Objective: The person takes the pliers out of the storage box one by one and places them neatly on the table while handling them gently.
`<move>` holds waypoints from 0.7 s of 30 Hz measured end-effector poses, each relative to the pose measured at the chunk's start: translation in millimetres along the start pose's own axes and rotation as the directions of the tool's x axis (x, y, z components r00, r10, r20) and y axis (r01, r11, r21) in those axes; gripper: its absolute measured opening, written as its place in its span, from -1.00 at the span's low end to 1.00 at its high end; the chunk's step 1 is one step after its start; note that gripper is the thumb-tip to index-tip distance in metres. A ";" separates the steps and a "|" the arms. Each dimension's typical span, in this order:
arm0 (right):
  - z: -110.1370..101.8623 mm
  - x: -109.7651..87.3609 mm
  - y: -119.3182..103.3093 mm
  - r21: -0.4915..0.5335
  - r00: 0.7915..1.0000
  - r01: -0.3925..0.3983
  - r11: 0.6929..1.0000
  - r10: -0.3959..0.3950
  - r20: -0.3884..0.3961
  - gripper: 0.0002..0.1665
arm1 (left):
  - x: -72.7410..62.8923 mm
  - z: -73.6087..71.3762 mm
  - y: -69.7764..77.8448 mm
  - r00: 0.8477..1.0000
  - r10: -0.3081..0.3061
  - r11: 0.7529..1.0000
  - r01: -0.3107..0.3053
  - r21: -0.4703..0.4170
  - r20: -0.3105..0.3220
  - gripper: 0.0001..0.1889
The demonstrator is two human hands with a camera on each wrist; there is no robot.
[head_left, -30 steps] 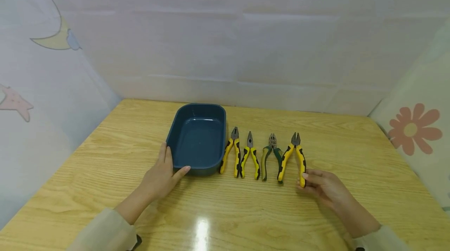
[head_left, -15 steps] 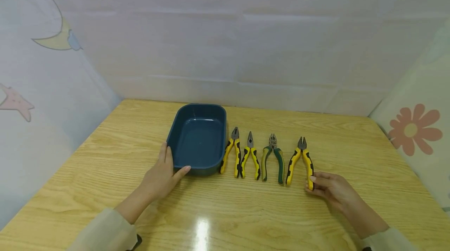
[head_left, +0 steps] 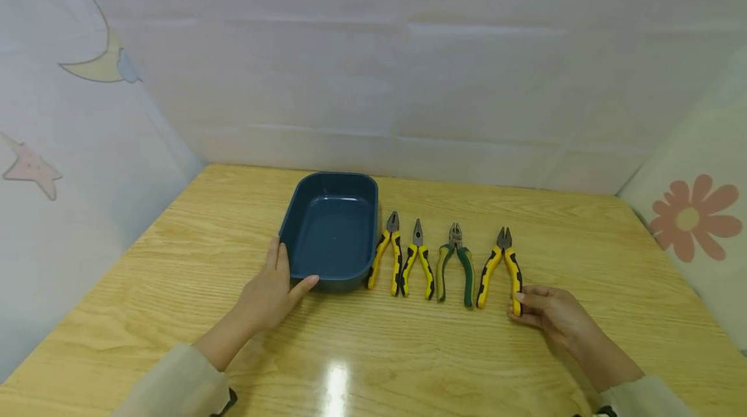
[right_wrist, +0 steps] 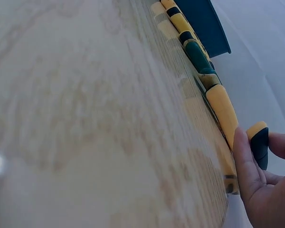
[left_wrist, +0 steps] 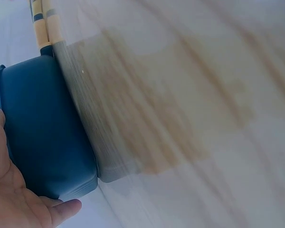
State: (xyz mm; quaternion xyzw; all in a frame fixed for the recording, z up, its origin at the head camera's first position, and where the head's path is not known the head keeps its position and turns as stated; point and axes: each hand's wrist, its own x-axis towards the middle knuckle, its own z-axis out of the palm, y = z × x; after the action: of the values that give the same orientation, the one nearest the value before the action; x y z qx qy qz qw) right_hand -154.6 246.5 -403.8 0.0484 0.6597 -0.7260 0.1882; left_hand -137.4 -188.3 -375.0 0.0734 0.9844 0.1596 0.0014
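Observation:
A dark blue plastic bin [head_left: 334,235] stands on the table, its inside bare. My left hand [head_left: 265,294] rests on its near left corner, straight fingers along the side and thumb at the front. The left wrist view shows that palm beside the bin's wall [left_wrist: 47,128]. On the right, my right hand [head_left: 551,313] pinches the right handle end of yellow-and-black pliers [head_left: 493,266], whose handles are spread. In the right wrist view, thumb and fingers hold that handle end [right_wrist: 259,145] slightly above the table.
Between bin and held pliers lie yellow-and-black pliers [head_left: 382,255] close to the bin, needle-nose pliers [head_left: 425,269], and green-handled pliers [head_left: 468,274], all pointing away. The wooden table [head_left: 408,352] meets a pale cloth wall [head_left: 373,80] behind.
My right hand has shifted the held pliers to the right, apart from the green-handled pliers they overlapped. Their position has barely changed in the last half second. The left hand stays on the bin.

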 end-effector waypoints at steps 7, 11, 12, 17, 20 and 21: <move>4.3 1.1 -0.7 -0.018 0.999 0.002 1.000 -0.003 -0.041 -0.34 | 0.4 -0.9 0.2 1.000 -0.001 1.000 0.001 0.005 0.006 0.00; 7.8 -0.5 1.2 -0.088 0.995 -0.021 0.996 0.012 -0.101 -0.38 | 1.0 -1.2 0.8 1.000 0.001 1.000 -0.001 0.012 0.010 0.00; 8.5 -0.9 1.5 -0.109 0.993 -0.024 0.994 0.012 -0.115 -0.39 | 1.3 -1.3 0.9 1.000 0.002 1.000 -0.002 0.014 0.010 0.00; 12.3 -2.4 -0.3 -0.281 0.983 -0.029 0.959 -0.023 -0.181 -0.50 | 1.7 -1.7 1.3 1.000 0.004 1.000 -0.004 0.011 0.017 0.00; 14.8 -3.1 -2.9 -0.400 0.976 -0.041 0.916 -0.049 -0.213 -0.58 | 0.8 -1.8 1.2 1.000 0.003 1.000 -0.003 0.003 0.018 -0.01; 15.5 -3.4 -3.7 -0.428 0.974 -0.046 0.903 -0.054 -0.219 -0.60 | 0.5 -1.8 1.1 1.000 0.002 1.000 -0.002 0.003 0.016 -0.01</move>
State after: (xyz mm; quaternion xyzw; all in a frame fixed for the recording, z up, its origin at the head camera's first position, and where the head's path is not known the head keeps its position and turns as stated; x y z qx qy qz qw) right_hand -149.9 232.3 -397.3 0.0863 0.8206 -0.5528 0.1166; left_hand -137.8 -187.8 -372.9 0.0759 0.9845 0.1576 0.0092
